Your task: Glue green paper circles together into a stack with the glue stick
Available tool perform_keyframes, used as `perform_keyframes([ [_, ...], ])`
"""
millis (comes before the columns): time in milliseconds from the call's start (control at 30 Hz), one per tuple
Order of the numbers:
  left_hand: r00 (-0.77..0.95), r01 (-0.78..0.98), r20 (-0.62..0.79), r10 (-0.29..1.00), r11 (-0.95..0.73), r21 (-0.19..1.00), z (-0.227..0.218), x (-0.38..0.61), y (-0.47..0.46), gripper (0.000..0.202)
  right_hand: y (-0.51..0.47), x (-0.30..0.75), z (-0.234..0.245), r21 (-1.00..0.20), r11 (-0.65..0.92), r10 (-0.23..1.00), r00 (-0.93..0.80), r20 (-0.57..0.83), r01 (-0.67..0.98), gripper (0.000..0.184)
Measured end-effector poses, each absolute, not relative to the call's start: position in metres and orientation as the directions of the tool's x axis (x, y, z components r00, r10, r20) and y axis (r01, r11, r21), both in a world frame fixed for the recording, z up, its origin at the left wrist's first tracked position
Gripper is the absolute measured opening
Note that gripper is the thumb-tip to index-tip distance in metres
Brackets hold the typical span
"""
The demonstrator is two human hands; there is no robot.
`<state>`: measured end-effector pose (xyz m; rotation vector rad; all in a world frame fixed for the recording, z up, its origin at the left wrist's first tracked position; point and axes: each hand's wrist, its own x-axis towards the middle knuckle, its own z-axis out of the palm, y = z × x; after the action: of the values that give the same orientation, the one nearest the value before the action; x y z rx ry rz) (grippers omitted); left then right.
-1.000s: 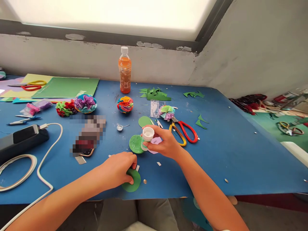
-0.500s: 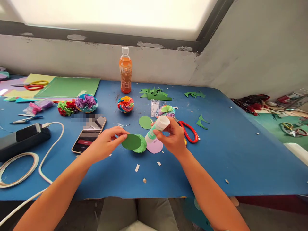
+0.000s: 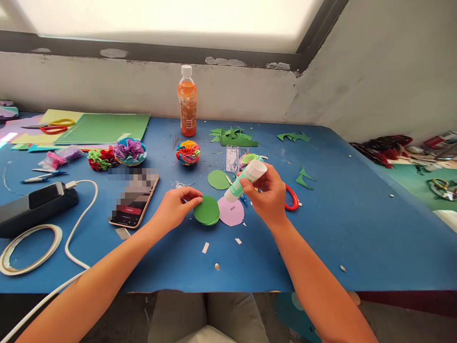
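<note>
My left hand (image 3: pixel 180 207) pinches the upper left edge of a dark green paper circle (image 3: pixel 206 210), which lies over another green circle; only a sliver of the lower one shows. A glue stick (image 3: pixel 245 181) with a white and green tube is gripped in my right hand (image 3: pixel 266 195), tilted, its lower end just above a pink paper circle (image 3: pixel 231 212). That pink circle touches the right side of the green ones and bears a grey mark. Behind them lies a lighter green circle (image 3: pixel 219 179). Red-handled scissors (image 3: pixel 292 197) are partly hidden behind my right hand.
Green paper scraps (image 3: pixel 237 137), a clear ruler (image 3: pixel 232 158) and ruffled paper balls (image 3: pixel 187 152) lie farther back, near an orange drink bottle (image 3: pixel 187 102). At left are a phone (image 3: pixel 137 200), a white cable (image 3: pixel 73 238), a tape roll (image 3: pixel 32 250) and coloured paper sheets (image 3: pixel 107 127).
My left hand has moved right, bringing the dark green circle down over the lighter, wet-looking green one. My right hand has shifted slightly right with the glue stick.
</note>
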<state>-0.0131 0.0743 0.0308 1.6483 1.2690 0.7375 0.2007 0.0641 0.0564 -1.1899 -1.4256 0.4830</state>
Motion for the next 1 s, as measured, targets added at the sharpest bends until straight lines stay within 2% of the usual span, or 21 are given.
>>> perform_keyframes([
  [333,0.323,0.554,0.104,0.941,-0.277,0.785,0.029,-0.009,0.071,0.019,0.062,0.2,0.057,-0.848,0.387,0.875,0.145,0.461,0.363,0.033],
  [733,0.376,0.582,0.156,0.913,-0.364,0.727,0.022,-0.008,0.073,0.016,0.062,0.2,0.058,-0.836,0.402,0.868,0.136,0.478,0.374,0.033],
  [833,0.39,0.633,0.21,0.896,-0.427,0.645,0.023,-0.009,0.072,0.021,0.061,0.2,0.059,-0.839,0.399,0.87,0.135,0.474,0.371,0.033],
  [900,0.439,0.662,0.27,0.857,-0.511,0.547,0.024,-0.007,0.067,0.03,0.061,0.2,0.06,-0.838,0.404,0.865,0.145,0.481,0.368,0.033],
  [1000,0.651,0.634,0.234,0.722,-0.687,0.356,0.024,-0.003,0.053,0.06,0.061,0.201,0.061,-0.836,0.413,0.849,0.178,0.497,0.362,0.032],
])
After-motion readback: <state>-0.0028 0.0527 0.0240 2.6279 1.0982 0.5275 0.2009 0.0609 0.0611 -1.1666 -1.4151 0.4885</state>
